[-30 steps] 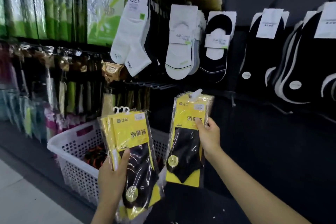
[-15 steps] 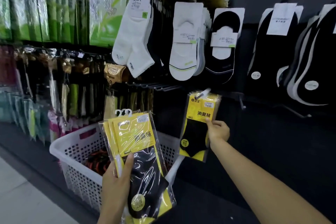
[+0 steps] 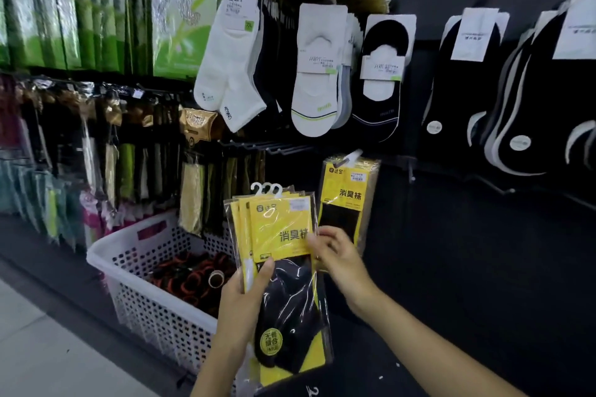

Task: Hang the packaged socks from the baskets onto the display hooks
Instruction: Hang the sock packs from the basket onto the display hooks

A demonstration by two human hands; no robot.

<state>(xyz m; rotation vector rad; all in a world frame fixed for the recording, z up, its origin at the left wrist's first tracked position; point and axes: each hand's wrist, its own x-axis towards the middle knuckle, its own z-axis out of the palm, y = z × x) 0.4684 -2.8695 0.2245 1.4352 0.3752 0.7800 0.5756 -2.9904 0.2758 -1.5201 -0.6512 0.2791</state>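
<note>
broadly, the view is filled by a dark display wall [image 3: 451,267], on which white and black socks are hung in rows along the top and narrow green and dark packets are crowded at the left. lower left, a white basket [image 3: 129,238] with perforated sides is set on the floor against the wall; dark rolled items with orange edging are seen inside it.

in front of the basket's right end, the fanned sock packs [image 3: 283,229] are held upright, long axis vertical with a slight lean to the left at the top, yellow header cards up and black sock toes pointing down to the right. just beside and behind them to the right, the hung sock packs [image 3: 348,196] are suspended from the wall, long axis vertical, header up.

the fan is gripped by the left hand [image 3: 242,309] from the left edge, thumb laid across the front. the right edge of the front pack is pinched by the right hand [image 3: 338,255], fingers curled.

bare display hooks [image 3: 267,147] project from the wall above the fan. three white plastic hangers [image 3: 266,188] are seen atop the fan, curling to the left.
</note>
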